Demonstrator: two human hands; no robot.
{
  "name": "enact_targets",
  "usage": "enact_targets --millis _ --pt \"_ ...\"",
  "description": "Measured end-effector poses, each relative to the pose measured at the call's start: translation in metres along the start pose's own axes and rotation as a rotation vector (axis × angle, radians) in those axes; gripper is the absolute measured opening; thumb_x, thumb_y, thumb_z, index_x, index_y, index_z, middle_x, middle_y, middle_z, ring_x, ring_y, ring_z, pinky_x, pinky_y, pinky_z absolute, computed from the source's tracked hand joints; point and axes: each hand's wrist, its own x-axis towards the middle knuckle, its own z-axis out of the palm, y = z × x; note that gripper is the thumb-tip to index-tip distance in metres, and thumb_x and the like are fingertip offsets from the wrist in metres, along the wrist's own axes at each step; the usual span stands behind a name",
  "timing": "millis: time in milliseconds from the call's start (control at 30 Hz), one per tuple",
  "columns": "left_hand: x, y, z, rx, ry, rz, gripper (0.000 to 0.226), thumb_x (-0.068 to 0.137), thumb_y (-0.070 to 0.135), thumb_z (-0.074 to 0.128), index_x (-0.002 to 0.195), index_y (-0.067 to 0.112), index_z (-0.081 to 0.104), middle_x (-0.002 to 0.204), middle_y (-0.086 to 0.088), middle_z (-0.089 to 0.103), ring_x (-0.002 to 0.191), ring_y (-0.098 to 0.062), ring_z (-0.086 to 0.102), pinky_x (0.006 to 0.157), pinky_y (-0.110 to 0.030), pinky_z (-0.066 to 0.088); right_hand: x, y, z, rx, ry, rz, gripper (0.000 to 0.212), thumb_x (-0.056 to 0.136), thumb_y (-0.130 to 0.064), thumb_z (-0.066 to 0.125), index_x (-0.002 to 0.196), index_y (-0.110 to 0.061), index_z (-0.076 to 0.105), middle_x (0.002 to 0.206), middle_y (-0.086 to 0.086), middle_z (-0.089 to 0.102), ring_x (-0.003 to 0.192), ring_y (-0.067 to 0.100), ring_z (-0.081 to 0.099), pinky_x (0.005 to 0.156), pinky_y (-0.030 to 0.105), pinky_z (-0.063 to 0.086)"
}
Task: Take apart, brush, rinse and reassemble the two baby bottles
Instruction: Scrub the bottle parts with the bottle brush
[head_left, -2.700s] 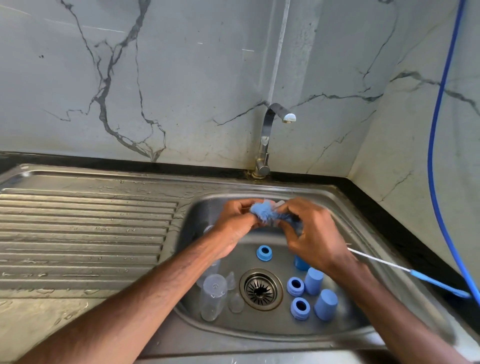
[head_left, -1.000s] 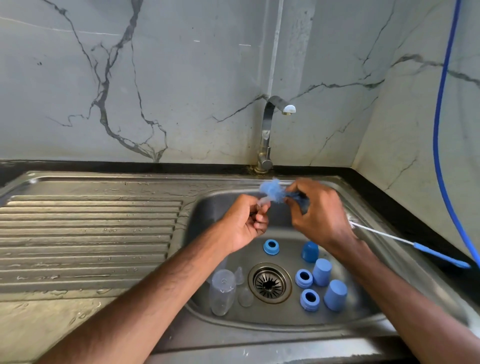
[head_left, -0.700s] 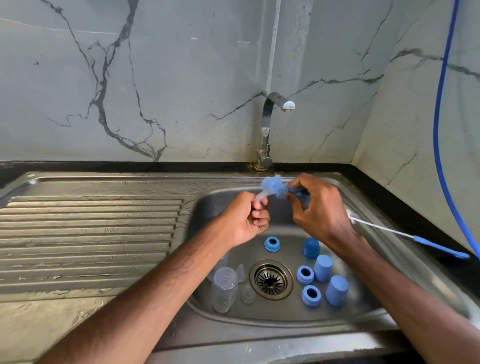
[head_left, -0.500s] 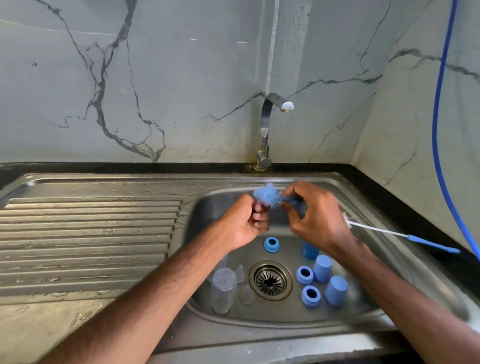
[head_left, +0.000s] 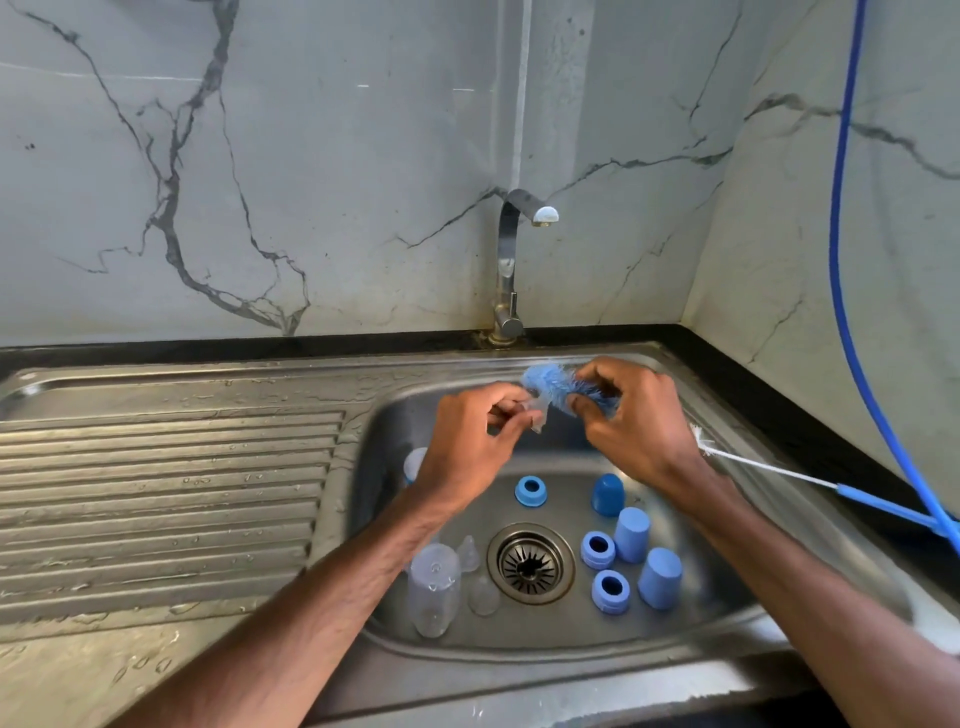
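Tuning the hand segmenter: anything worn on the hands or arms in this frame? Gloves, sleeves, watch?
Nothing worn. The left hand and right hand are bare: no gloves, no rings visible. The left forearm and right forearm are bare up to the frame edge, with no sleeve, watch or band showing.

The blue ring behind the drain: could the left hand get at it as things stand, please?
Probably yes: the blue ring lies uncovered below the left hand, though that hand pinches a clear part.
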Motion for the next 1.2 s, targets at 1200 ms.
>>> enact_targets --millis 1200 --pt "0.004 0.002 -0.021 0.534 -0.14 0.23 0.012 0.09 0.0 0.07 0.101 0.003 0.074 0.094 -0.009 0.073 0.085 -0.023 0.064 0.077 -0.044 0.056 0.0 -0.002 0.027 0.048 -0.004 0.114 0.015 0.082 -0.025 0.081 0.095 -0.029 0.074 0.085 -0.017 0.07 0.077 0.003 0.069 0.071 0.034 0.064"
